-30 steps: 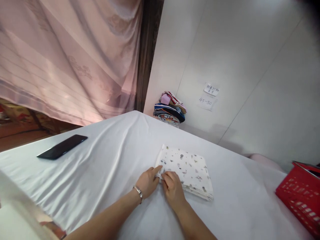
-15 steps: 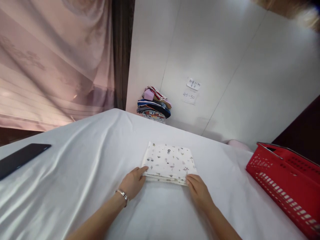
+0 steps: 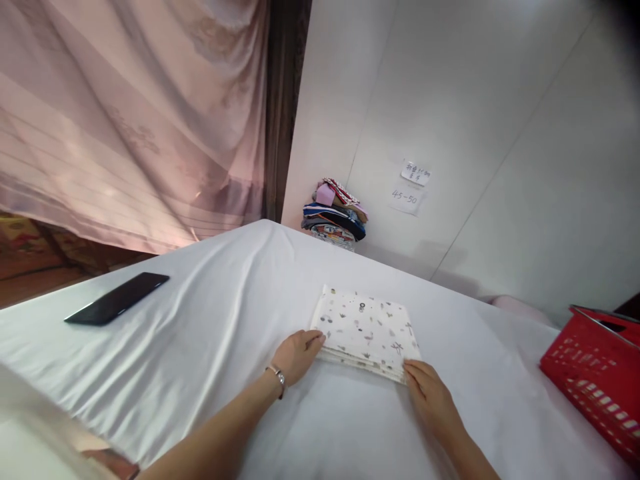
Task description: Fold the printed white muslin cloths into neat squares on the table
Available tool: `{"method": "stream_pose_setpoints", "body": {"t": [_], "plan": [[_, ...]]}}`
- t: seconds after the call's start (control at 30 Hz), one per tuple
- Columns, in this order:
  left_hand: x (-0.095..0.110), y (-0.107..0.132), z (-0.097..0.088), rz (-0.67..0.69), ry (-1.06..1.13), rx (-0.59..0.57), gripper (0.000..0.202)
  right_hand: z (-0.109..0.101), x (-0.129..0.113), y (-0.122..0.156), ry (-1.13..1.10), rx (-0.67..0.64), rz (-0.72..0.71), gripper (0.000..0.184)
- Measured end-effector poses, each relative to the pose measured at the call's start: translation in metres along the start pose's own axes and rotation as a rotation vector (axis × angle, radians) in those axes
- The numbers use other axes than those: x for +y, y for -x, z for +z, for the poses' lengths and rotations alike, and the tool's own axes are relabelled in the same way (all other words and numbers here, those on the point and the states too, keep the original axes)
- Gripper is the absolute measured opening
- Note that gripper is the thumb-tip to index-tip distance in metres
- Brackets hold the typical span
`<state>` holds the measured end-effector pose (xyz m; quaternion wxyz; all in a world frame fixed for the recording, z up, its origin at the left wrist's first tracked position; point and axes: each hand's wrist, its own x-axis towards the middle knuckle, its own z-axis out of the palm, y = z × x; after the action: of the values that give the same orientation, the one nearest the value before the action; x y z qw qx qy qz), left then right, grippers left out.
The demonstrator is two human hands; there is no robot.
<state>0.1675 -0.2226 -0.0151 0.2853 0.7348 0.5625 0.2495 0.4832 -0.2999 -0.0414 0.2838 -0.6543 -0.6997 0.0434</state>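
Observation:
A folded white cloth with small printed figures lies flat on the white sheet covering the table. My left hand, a bracelet on its wrist, rests at the cloth's near left corner with the fingertips tucked at its edge. My right hand touches the near right corner, fingers bent against the folded layers. Both hands press the cloth's near edge from opposite ends.
A black phone lies on the sheet at the left. A stack of folded colourful clothes sits at the far corner by the wall, under two paper notes. A red plastic basket stands at the right. Pink curtains hang on the left.
A second ago both hands were together at the cloth's near left corner. My right hand has slid along the near edge to the right corner, where it stays; the left hand has kept its place.

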Motion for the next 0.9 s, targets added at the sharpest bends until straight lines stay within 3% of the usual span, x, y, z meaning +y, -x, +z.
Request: {"method": "stream_pose_setpoints", "body": {"t": [0.2, 0.33, 0.47, 0.57, 0.73, 0.9], "plan": [[-0.007, -0.005, 0.007, -0.059, 0.022, 0.028, 0.03, -0.006, -0.004, -0.021, -0.016, -0.058, 0.015, 0.032], [-0.006, -0.006, 0.005, -0.076, 0.008, 0.017, 0.032, -0.001, -0.024, -0.051, -0.013, -0.03, -0.092, 0.031], [-0.004, -0.006, 0.002, -0.106, 0.018, -0.01, 0.034, 0.011, -0.037, -0.088, 0.074, -0.06, -0.091, 0.039], [-0.002, -0.007, 0.001, -0.124, 0.019, -0.013, 0.035, 0.019, -0.027, -0.109, 0.215, -0.134, -0.015, 0.051], [-0.001, -0.007, 0.001, -0.133, 0.023, -0.019, 0.034, 0.03, 0.002, -0.118, 0.349, -0.356, 0.253, 0.064], [0.0, -0.006, 0.0, -0.132, 0.051, -0.026, 0.033, 0.032, 0.009, -0.125, 0.382, -0.397, 0.274, 0.064]]}}
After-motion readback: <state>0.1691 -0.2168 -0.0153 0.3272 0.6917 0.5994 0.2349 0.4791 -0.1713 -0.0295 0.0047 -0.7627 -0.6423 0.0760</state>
